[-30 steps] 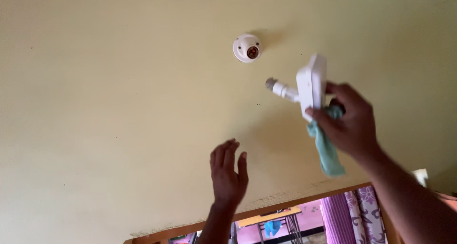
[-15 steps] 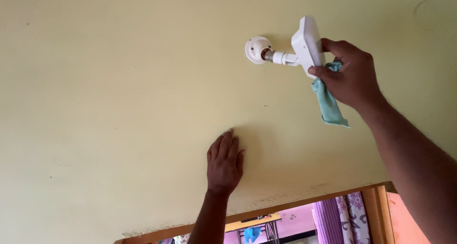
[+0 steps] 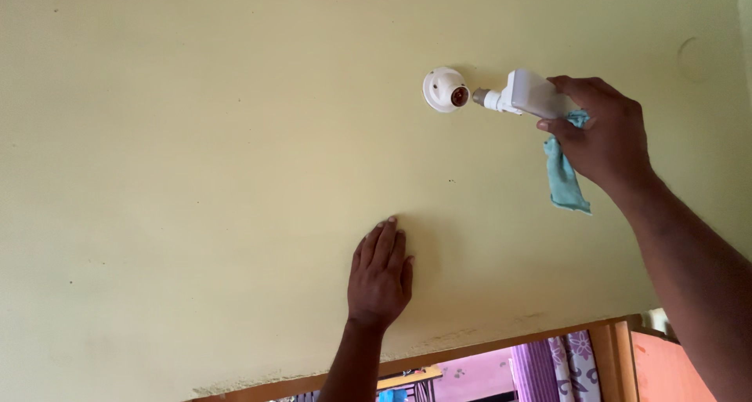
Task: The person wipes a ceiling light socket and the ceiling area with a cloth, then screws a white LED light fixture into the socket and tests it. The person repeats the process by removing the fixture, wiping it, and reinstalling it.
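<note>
Head camera tilts up at a pale yellow wall (image 3: 196, 175), and both hands are up on it. Right hand (image 3: 607, 139) sits at about two o'clock in the picture, fingers curled tight around the flat white body of a lamp unit (image 3: 533, 95). Its metal cap points toward nine o'clock, straight at the round white socket (image 3: 445, 89). Cap and socket are just beside each other, apart by a sliver, not mated. Holding the lamp by its wide end keeps the cap free and lets the wrist line it up with the socket's dark opening, or so it reads.

Tucked into that same fist is a teal cloth (image 3: 565, 175), pinched between palm and lamp, its loose tail hanging toward six o'clock below the knuckles. It rides along with the lamp, probably so the hand need not let go of either.

Left hand (image 3: 381, 277) lies at six o'clock from the socket, well apart from it, palm flat on the wall, fingers together and pointing to twelve. Nothing in it; it looks like a brace for balance.

Right forearm runs in from five o'clock, wrist bent back slightly. Left forearm rises near-vertical from the bottom edge. A wooden door frame (image 3: 501, 347) crosses below, with a purple curtain (image 3: 540, 371) beyond it.
</note>
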